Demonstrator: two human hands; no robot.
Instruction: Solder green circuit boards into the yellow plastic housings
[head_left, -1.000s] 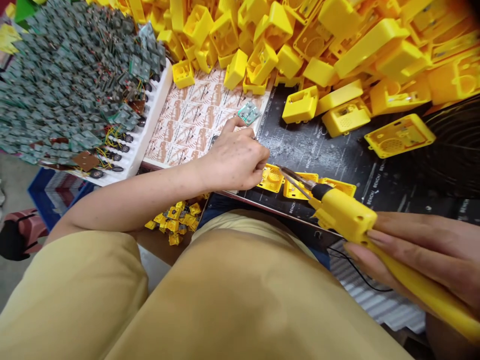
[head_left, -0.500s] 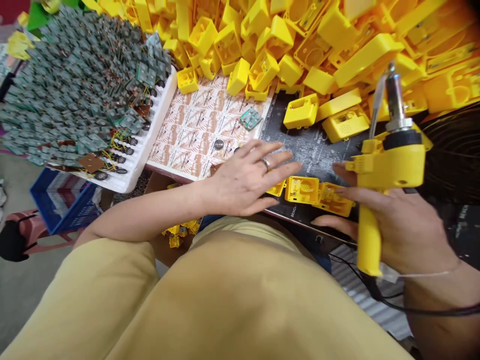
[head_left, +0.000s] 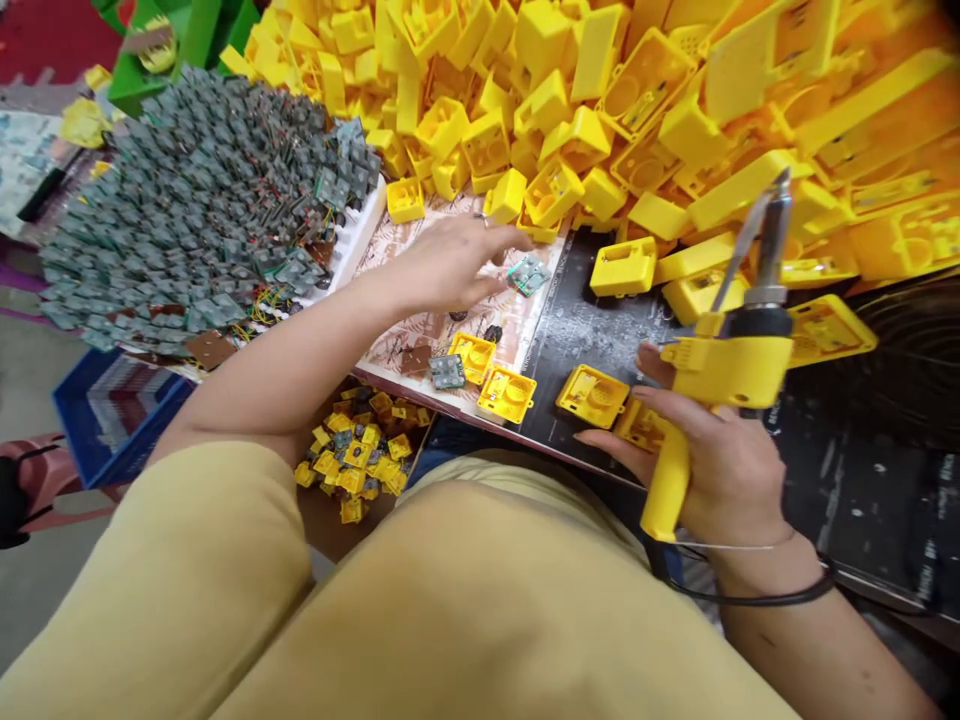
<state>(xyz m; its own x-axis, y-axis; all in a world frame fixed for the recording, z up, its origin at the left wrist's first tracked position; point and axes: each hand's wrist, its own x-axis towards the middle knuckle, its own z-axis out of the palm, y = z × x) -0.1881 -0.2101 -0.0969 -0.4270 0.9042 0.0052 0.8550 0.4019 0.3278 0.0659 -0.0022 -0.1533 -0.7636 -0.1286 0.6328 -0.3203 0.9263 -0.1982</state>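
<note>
My left hand (head_left: 469,262) reaches over the patterned sheet, thumb and forefinger apart at the near-left edge of a loose green circuit board (head_left: 529,275). Whether the fingertips touch it is hard to tell. My right hand (head_left: 720,465) is wrapped around a yellow soldering gun (head_left: 724,365), its metal tip pointing up and away. The fingers of that hand also lie about a small open yellow housing (head_left: 639,425). Just left of this stands another open yellow housing (head_left: 592,396). Two more, a left housing (head_left: 471,356) and a right housing (head_left: 507,394), sit near the table edge beside a grey-green board (head_left: 447,371).
A large heap of yellow housings (head_left: 555,100) fills the back. At left, a white foam tray (head_left: 358,228) bears a pile of circuit boards (head_left: 195,200). Below the edge are a box of assembled yellow parts (head_left: 356,455) and a blue crate (head_left: 90,410). A black cable (head_left: 780,600) trails from the gun.
My left hand has moved from above the front housings up and left to the loose board, uncovering housings near the edge. My right hand has shifted left with the soldering gun. The view has shifted.
</note>
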